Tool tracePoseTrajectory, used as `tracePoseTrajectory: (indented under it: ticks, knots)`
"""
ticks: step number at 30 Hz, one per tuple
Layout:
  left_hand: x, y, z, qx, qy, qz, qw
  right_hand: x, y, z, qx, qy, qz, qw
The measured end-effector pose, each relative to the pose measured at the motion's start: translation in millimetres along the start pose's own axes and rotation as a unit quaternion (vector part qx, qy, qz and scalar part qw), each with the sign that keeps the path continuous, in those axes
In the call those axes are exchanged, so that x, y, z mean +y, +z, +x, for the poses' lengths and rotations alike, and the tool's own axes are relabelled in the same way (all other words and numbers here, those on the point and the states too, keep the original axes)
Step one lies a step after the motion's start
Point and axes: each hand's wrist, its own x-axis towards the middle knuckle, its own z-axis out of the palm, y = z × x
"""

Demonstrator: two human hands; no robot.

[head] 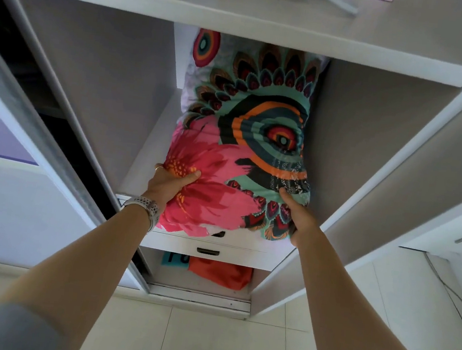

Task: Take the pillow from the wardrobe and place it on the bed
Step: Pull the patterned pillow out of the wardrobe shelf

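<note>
Both forearms enter from the lower corners of the frame; grey sleeves are cut off at the bottom edge. Left hand point(169, 180), a watch point(147, 208) on its wrist and a ring on one finger, grips the pillow's lower left edge, thumb pressed into the pink flower print. Right hand point(296, 215) clamps the lower right corner; its fingers are hidden behind the fabric.

Pillow point(244, 147), centre frame, stands on end inside the wardrobe point(90, 76) compartment, top tucked under the shelf point(242, 25) above. It hides most of the upper drawer point(233, 237); only a sliver of handle shows. A second drawer point(209, 249) below is shut.

Bottom compartment holds an orange cloth point(220, 272) and a teal item point(174, 258) with partly hidden lettering.

Top edge: white objects on the shelf, cut off, not identifiable.
</note>
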Motion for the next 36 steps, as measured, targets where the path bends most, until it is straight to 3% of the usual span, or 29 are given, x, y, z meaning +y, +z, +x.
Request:
tracePoseTrajectory:
  ticks: [14,29,36]
  knots:
    - [13,-50,-70,0.095,0.14,-0.057,0.984,-23,15,-108,-0.008,-0.059,0.098,0.993]
    - [63,-41,-172,0.23,0.225,-0.169,0.932,-90,-25,-173,-0.101,-0.104,0.091,0.985]
    - [72,-61,-210,0.262,0.286,-0.161,0.908,-100,-27,-203,-0.133,-0.129,0.095,0.978]
